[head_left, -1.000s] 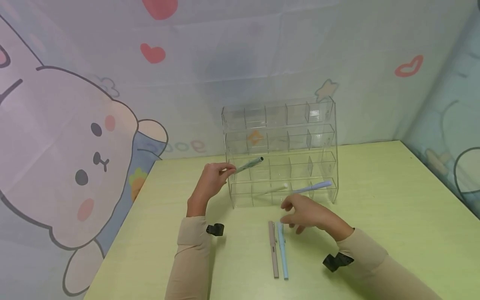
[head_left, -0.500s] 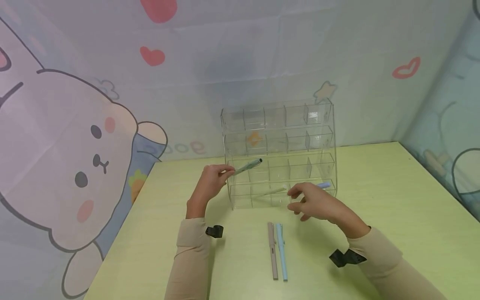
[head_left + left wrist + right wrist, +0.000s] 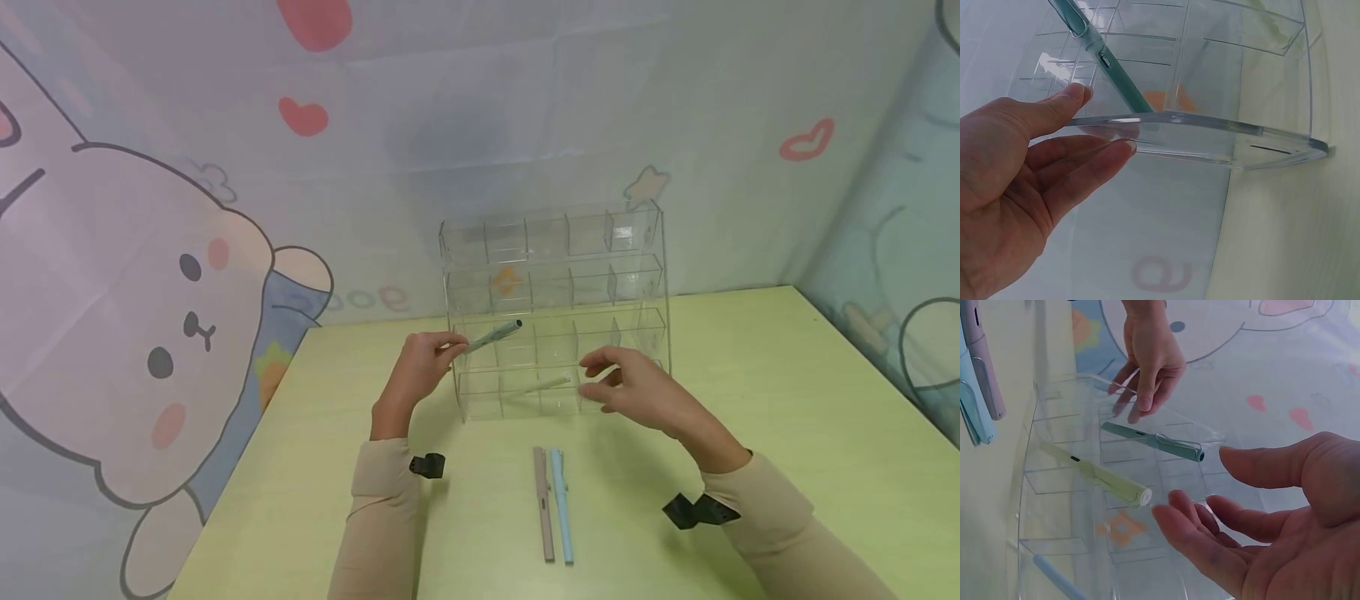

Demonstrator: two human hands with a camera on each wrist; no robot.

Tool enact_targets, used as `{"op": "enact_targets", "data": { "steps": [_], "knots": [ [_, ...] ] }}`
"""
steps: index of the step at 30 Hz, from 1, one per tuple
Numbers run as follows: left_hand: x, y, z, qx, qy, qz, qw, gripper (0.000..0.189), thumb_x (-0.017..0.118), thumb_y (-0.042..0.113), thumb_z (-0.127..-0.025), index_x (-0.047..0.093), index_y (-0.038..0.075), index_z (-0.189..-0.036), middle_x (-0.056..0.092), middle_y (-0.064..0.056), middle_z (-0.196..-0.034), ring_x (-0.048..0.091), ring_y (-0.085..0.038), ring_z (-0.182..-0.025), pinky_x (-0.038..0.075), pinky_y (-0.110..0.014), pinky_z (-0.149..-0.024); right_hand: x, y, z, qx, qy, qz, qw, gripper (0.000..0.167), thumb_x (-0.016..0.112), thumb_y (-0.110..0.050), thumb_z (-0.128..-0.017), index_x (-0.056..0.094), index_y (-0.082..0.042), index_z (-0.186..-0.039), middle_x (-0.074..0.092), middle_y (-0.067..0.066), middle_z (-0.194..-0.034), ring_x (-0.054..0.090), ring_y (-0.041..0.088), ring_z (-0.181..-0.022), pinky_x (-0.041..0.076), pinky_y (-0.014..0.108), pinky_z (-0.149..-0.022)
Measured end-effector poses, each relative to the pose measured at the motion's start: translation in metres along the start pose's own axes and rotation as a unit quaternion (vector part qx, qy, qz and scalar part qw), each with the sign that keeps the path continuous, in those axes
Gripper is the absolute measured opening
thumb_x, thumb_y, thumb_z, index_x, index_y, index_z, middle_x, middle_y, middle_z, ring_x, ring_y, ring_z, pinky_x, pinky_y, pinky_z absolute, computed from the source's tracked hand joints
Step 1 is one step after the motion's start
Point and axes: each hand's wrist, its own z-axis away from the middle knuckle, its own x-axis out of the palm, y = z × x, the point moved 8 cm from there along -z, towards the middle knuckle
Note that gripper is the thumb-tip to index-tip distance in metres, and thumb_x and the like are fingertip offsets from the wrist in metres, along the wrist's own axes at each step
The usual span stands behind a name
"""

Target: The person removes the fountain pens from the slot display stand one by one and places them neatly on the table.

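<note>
A clear stepped display rack (image 3: pixel 555 331) stands at the back of the table. My left hand (image 3: pixel 427 362) pinches its left side panel, thumb on one face and fingers on the other, as the left wrist view (image 3: pixel 1041 150) shows. A dark green pen (image 3: pixel 1154 441) leans in the second tier from the bottom, close to those fingers. Lower down, a pale green pen (image 3: pixel 540 386) slants in the bottom tier. My right hand (image 3: pixel 637 387) holds nothing, thumb and fingers apart, before the rack's lower right part. Behind it in the head view hides a lavender-blue pen (image 3: pixel 1057 575).
On the yellow table (image 3: pixel 300 517), a mauve-brown pen (image 3: pixel 544 508) and a light blue pen (image 3: pixel 562 508) lie side by side in front of the rack. A printed cloth backdrop (image 3: pixel 450 100) rises behind the table.
My right hand has moved forward and to the right, from beside the table pens to the rack's lower tiers, and now covers the lavender-blue pen. My left hand stays at the side panel.
</note>
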Motion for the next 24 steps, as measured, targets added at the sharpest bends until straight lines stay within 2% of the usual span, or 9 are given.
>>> {"op": "enact_targets", "data": {
  "steps": [5, 12, 19, 24],
  "knots": [
    [-0.001, 0.001, 0.000, 0.009, 0.005, -0.007, 0.9999, 0.017, 0.065, 0.012, -0.099, 0.077, 0.006, -0.109, 0.074, -0.011, -0.106, 0.073, -0.025, -0.089, 0.060, -0.036, -0.071, -0.008, -0.007, 0.002, -0.031, 0.042, 0.022, 0.9984, 0.039, 0.065, -0.019, -0.100, 0.057, 0.003, -0.131, 0.060, 0.018, -0.124, 0.061, 0.029, -0.107, 0.055, 0.038, -0.082],
    [-0.001, 0.001, 0.000, 0.017, 0.010, -0.013, 0.9997, 0.017, 0.065, 0.013, -0.099, 0.077, 0.007, -0.109, 0.074, -0.011, -0.107, 0.073, -0.026, -0.092, 0.060, -0.037, -0.073, -0.012, -0.011, 0.001, -0.073, 0.094, -0.002, 0.9929, 0.035, 0.065, -0.015, -0.100, 0.058, 0.001, -0.130, 0.062, 0.016, -0.122, 0.062, 0.028, -0.108, 0.054, 0.040, -0.091],
    [0.001, 0.000, 0.000, 0.010, 0.005, -0.010, 0.9999, 0.017, 0.065, 0.012, -0.099, 0.077, 0.006, -0.110, 0.074, -0.011, -0.108, 0.073, -0.025, -0.093, 0.060, -0.035, -0.073, -0.005, -0.015, -0.005, -0.131, 0.141, -0.045, 0.9802, 0.036, 0.067, -0.010, -0.098, 0.057, 0.003, -0.130, 0.060, 0.016, -0.122, 0.062, 0.030, -0.113, 0.054, 0.036, -0.096],
    [0.001, 0.002, 0.000, 0.012, 0.008, -0.012, 0.9998, 0.017, 0.064, 0.010, -0.099, 0.077, 0.005, -0.109, 0.073, -0.012, -0.108, 0.072, -0.030, -0.094, 0.060, -0.037, -0.074, 0.002, -0.012, -0.014, -0.153, 0.169, -0.049, 0.9725, 0.046, 0.069, -0.014, -0.097, 0.051, 0.002, -0.137, 0.056, 0.017, -0.129, 0.061, 0.031, -0.114, 0.053, 0.041, -0.097]
  ]
}}
